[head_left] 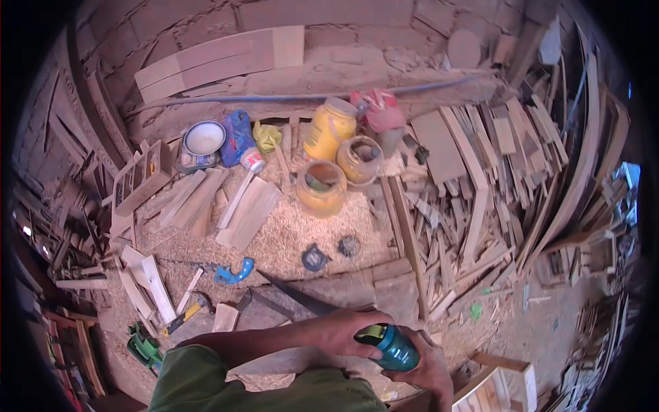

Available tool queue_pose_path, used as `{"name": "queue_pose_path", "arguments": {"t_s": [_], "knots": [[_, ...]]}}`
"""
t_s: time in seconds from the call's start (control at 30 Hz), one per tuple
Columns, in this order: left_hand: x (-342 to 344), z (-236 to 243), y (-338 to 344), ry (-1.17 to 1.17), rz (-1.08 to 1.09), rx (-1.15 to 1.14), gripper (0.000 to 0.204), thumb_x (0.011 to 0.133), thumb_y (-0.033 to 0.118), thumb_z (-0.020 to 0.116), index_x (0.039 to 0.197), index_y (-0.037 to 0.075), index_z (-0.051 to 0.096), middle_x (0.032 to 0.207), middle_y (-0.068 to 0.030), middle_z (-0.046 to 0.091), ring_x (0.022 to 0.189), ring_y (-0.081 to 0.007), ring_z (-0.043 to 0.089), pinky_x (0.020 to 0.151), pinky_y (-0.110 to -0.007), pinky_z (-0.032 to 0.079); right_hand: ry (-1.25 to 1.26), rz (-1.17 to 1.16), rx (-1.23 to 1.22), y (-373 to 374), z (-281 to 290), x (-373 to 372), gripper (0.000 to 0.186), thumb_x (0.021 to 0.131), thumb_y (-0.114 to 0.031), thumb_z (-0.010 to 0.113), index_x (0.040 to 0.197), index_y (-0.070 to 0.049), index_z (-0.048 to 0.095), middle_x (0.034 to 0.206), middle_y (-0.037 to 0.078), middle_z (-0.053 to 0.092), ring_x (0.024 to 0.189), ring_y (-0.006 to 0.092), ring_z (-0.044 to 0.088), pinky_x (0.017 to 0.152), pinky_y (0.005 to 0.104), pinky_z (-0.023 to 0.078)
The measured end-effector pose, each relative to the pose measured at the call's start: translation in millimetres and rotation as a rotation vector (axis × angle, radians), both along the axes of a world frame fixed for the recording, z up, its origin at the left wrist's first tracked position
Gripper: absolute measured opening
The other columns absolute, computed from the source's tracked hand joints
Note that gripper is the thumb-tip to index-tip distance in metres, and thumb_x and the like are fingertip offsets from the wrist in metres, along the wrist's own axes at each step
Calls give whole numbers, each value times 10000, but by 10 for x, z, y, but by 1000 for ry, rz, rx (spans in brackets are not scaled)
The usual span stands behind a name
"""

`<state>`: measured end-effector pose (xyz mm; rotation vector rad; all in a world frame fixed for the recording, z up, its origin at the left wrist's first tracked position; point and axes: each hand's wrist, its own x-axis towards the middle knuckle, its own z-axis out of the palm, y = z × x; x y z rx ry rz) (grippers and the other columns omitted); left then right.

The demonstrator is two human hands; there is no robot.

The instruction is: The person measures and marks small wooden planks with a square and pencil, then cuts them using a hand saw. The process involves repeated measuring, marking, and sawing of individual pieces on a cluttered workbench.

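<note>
I grip a teal cylindrical container [399, 349] low in my view, at about five o'clock from its centre. It lies tilted between my hands, its dark-rimmed end, with lime green showing, turned toward ten o'clock. My left hand [343, 332] closes on that end, thumb beside the rim and fingers over the top. My right hand [427, 362] is wrapped round the opposite side, fingers bent against it. My green shirt [195, 374] shows along the lower edge.

Reckoning from the container, a dark pointed blade [294, 294] lies at ten o'clock, near my left hand. Farther out that way is a curved blue handle [237, 272], and just past nine a hammer [184, 318] with a yellow grip. A green tool [144, 349] sits well apart at nine.

Toward eleven, two dark round objects [315, 257] rest on wood shavings [288, 240]; I can't tell what they are. Beyond them, at eleven, stands an open yellow jar [321, 200]. A white bowl [205, 138] sits far off between ten and eleven. Stacked wood pieces [480, 165] fill one o'clock, and a wooden frame [516, 374] is near, toward four.
</note>
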<state>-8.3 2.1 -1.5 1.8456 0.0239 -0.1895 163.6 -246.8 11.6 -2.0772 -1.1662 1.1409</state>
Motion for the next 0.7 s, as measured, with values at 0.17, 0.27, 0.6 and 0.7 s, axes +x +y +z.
{"name": "queue_pose_path", "arguments": {"t_s": [0.17,0.27,0.6,0.7], "knots": [[-95,957,1370,-228,226,209,717,929,241,922,1555,87,608,1434,-166,684,1300,-358,706,1075,-456,586,-525,-114,537,1078,389,27,1137,673,-201,1036,1651,-38,479,1542,269,532,1447,472,538,1187,548,489],[-318,1281,2268,-512,619,443,723,897,220,948,1537,96,635,1420,-144,678,1281,-308,708,1035,-464,616,-762,-337,544,1145,337,327,1104,738,-125,974,1696,-33,434,1570,258,515,1480,439,516,1224,516,443],[842,373,4795,-266,1203,1028,727,860,379,889,1482,73,670,1369,-237,677,1241,-460,713,1056,-541,585,-400,-187,32,946,-735,-67,662,971,-188,873,1563,-54,609,1356,267,683,1228,484,696,1005,532,585],[1244,-105,5273,-78,1109,1130,734,873,403,858,1507,93,658,1397,-236,672,1270,-458,705,1069,-544,589,-326,-92,-28,690,-965,-249,638,976,-221,863,1545,-55,626,1377,262,682,1175,511,713,948,559,602]]}}
